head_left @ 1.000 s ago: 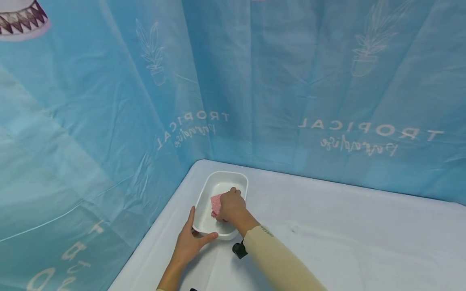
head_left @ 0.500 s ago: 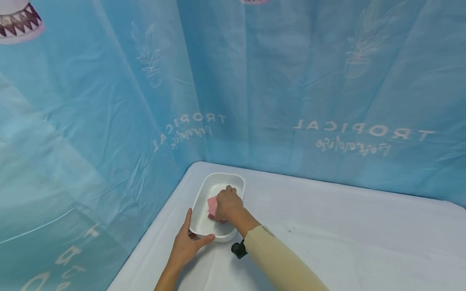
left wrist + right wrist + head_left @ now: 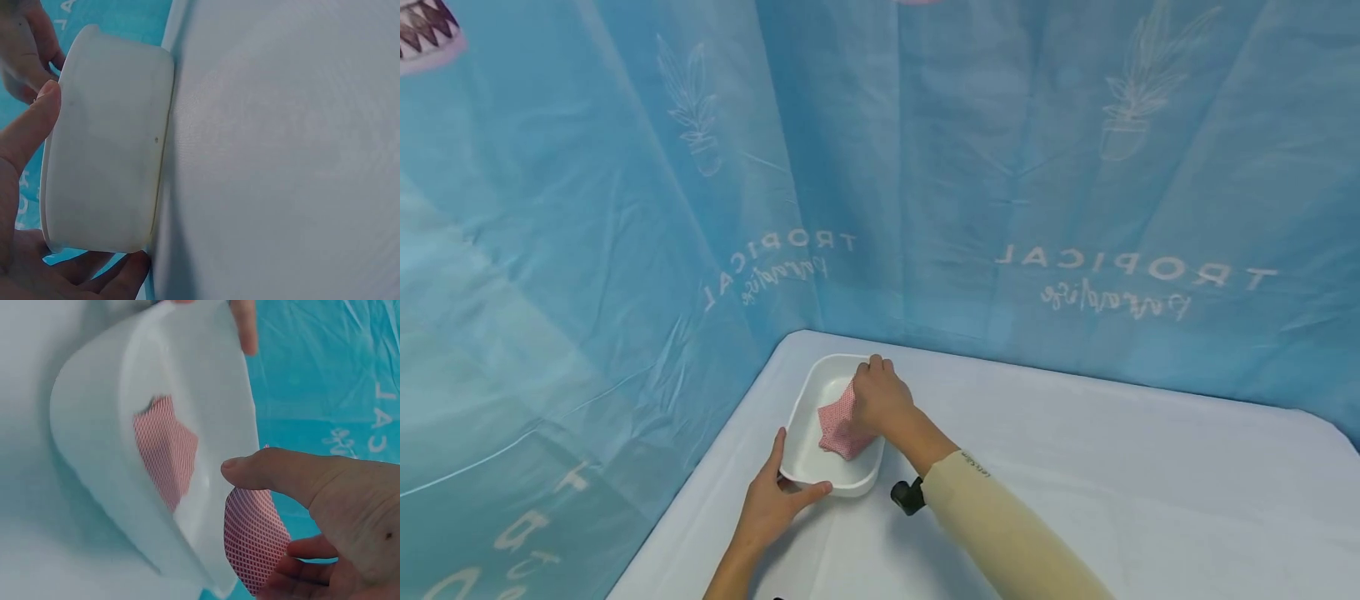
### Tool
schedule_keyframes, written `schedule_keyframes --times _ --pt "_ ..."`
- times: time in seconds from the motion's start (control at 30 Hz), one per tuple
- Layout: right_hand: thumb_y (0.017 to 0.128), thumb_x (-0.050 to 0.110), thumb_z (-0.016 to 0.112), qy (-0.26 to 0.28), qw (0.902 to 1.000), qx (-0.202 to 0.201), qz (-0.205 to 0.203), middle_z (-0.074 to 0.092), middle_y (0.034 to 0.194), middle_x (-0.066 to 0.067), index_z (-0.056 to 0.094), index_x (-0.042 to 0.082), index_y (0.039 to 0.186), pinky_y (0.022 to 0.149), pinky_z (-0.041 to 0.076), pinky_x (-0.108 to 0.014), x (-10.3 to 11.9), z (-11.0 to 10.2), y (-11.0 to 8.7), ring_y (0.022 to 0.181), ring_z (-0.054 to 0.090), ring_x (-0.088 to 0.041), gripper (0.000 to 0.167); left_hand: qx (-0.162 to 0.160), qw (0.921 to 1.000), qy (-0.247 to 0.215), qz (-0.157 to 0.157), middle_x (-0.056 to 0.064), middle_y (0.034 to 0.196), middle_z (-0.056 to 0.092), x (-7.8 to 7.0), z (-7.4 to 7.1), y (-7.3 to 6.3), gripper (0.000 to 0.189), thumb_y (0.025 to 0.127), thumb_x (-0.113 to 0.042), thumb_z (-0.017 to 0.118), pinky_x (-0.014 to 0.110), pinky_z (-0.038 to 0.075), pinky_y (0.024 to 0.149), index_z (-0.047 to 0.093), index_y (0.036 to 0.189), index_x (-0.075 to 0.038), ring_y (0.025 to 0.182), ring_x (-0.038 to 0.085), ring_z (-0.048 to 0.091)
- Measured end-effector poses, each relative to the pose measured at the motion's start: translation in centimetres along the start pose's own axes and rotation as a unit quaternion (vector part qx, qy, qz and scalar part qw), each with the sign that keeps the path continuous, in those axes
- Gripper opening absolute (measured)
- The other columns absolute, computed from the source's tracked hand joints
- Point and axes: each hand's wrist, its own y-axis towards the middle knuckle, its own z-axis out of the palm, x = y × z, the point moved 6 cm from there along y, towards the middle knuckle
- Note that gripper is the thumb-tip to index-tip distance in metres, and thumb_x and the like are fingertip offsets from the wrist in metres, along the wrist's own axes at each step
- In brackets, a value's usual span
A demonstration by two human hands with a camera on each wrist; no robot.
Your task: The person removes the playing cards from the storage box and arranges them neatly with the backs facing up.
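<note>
A white rectangular plastic basin (image 3: pixel 800 450) stands at the table's left end. My left hand (image 3: pixel 767 507) holds its near left corner, thumb on the near rim and fingers along the side; in the left wrist view its fingertips (image 3: pixel 134 272) reach low on the basin wall. Over the basin's right side, my right hand (image 3: pixel 883 402) pinches a red-and-white checked cloth (image 3: pixel 837 423) between thumb and fingers. In the right wrist view the gripped cloth (image 3: pixel 255 540) is at the rim, and a patch of the same pattern shows inside the basin.
A white cloth covers the table (image 3: pixel 1075 483). Blue printed curtains (image 3: pixel 970 208) enclose its left and far sides. A small black camera (image 3: pixel 907 497) sits at the right wrist, below the beige sleeve (image 3: pixel 1000 521).
My right hand has risen from inside the basin toward its far right rim, drawing the cloth up so more of it shows. My left hand keeps its hold on the corner.
</note>
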Motion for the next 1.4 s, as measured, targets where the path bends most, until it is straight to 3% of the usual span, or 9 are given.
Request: schedule_keyframes --times 0.37,0.83,1.17,1.4 --pt "0.066 0.029 0.085 -0.002 0.9998 -0.009 -0.019 0.047 0.107 -0.01 0.054 -0.004 0.12 0.08 0.053 -0.032 -4.4 -2.3 0.7 0.103 0.045 -0.024 0.071 0.007 0.9998 -0.003 0.017 0.017 0.15 0.032 -0.4 0.4 1.2 0.114 0.072 -0.041 0.085 0.05 0.043 0.101 0.011 0.156 -0.017 0.128 0.036 0.045" --pt "0.064 0.029 0.086 0.014 0.9981 0.021 -0.057 0.046 0.105 -0.008 0.055 -0.002 0.117 0.073 0.052 -0.033 -8.7 -2.5 -0.2 0.098 0.044 -0.022 0.069 0.006 0.9997 -0.002 0.024 0.016 0.151 0.032 -0.4 0.4 1.4 0.116 0.069 -0.042 0.086 0.05 0.041 0.103 0.013 0.155 -0.017 0.129 0.036 0.044" --pt "0.065 0.032 0.085 -0.003 0.9936 0.103 -0.045 0.049 0.11 -0.006 0.054 0.003 0.125 0.078 0.053 -0.034 -10.4 0.1 -0.2 0.1 0.045 -0.02 0.073 0.0 0.9997 -0.01 0.023 0.015 0.151 0.031 -0.5 0.4 1.2 0.116 0.069 -0.041 0.086 0.052 0.04 0.103 0.013 0.155 -0.016 0.129 0.037 0.043" --pt "0.064 0.029 0.087 0.008 0.9879 0.146 -0.051 0.047 0.107 -0.003 0.055 0.005 0.122 0.079 0.051 -0.034 -10.8 3.2 -0.2 0.101 0.043 -0.02 0.07 -0.009 0.9999 -0.01 -0.006 0.014 0.152 0.03 0.0 0.3 0.5 0.116 0.069 -0.042 0.086 0.051 0.04 0.103 0.012 0.156 -0.019 0.129 0.037 0.043"
